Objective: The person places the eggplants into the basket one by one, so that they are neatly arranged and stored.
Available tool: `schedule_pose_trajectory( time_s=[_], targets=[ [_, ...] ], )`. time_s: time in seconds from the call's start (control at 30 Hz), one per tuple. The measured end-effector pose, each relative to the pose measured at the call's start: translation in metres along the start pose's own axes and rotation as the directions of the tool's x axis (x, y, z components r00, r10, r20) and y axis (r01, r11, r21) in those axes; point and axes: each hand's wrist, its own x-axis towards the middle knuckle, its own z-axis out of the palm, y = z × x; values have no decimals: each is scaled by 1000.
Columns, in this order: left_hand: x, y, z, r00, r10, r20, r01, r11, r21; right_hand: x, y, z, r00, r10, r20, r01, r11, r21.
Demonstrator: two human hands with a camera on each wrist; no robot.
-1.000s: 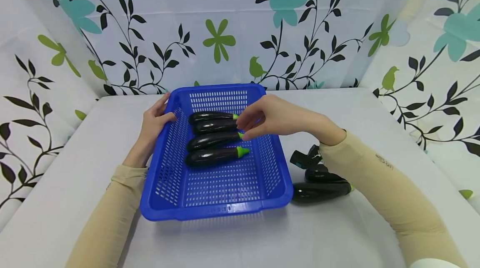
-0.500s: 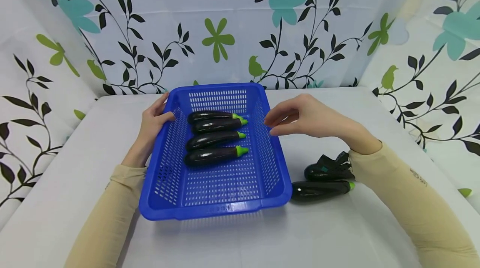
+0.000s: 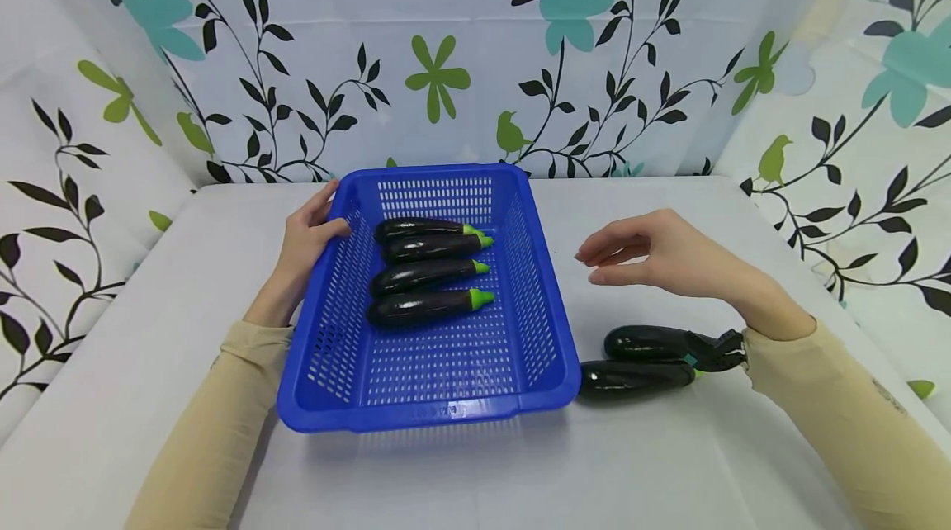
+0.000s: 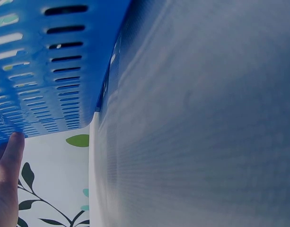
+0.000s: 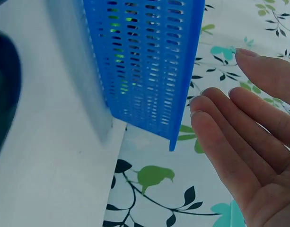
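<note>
A blue basket (image 3: 428, 385) is set on the white tabletop (image 3: 475, 472), and four eggplants (image 3: 427, 270) are laid in a row in its far half, stems all turned to the right, apparently so that they sit side by side without rolling. The basket's left rim is gripped by the left hand (image 3: 305, 245), thumb hooked over the edge and the fingers (image 4: 10, 156) pressed to the outer wall; the basket seems to be steadied in this way. The right hand (image 3: 657, 257) is held in the air to the right of the basket, nothing in it, its fingers (image 5: 230, 142) loosely extended and released, the palm seen bare in the right wrist view. Two more eggplants (image 3: 639, 361) lie on the tabletop just beside the basket's near right corner, below and near the right wrist, one touching the other. The scene is backed by a floral curtain (image 3: 475, 59).
</note>
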Motion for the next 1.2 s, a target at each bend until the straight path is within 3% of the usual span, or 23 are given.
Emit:
schedule_pose_trajectory(
  time_s=[0.17,1.2],
  targets=[
    [0,0,0,1000,3,8,-3,1000,-5,-11,12,1,999,35,-1,-35,999,-20],
    [2,1,-1,1000,-11,7,11,1000,-2,-59,64,2,996,69,63,-69,998,6]
  ],
)
